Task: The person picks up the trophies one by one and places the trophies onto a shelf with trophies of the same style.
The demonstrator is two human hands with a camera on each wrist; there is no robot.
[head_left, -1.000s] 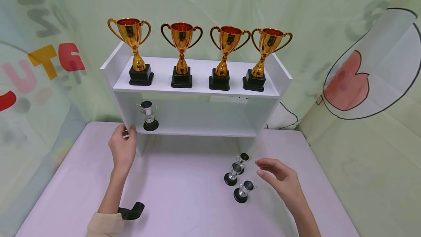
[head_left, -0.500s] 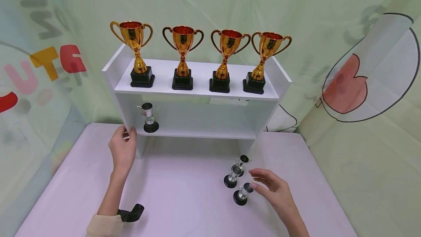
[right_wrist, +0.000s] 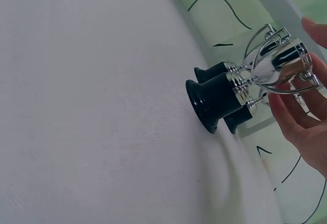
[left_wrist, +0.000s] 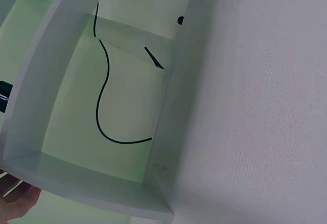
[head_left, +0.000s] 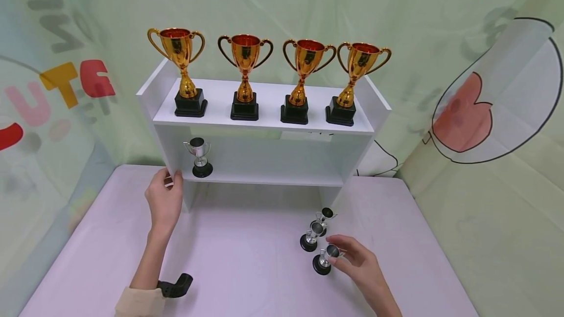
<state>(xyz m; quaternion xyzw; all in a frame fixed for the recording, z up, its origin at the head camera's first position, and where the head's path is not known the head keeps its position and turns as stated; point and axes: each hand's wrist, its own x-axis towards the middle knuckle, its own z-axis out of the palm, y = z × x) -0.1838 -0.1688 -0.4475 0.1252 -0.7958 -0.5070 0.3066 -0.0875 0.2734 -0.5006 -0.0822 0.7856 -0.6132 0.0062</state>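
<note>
Small silver trophy (head_left: 325, 260) upright on table (head_left: 246, 268), long axis vertical, cup between parted thumb and fingers of right hand (head_left: 359, 268), nearer one; base below fingertips, contact unclear. Two similar trophies (head_left: 311, 237) just beyond fingertips. Left hand (head_left: 165, 199), well apart, grips side of white shelf (head_left: 264, 176). Wall letters: pink U (head_left: 31, 103), yellow T (head_left: 59, 83).

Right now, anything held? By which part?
Right hand: around the nearest silver trophy, at its cup; whether gripped can't be told. Left hand: at the shelf's left panel; grip unclear.
</note>
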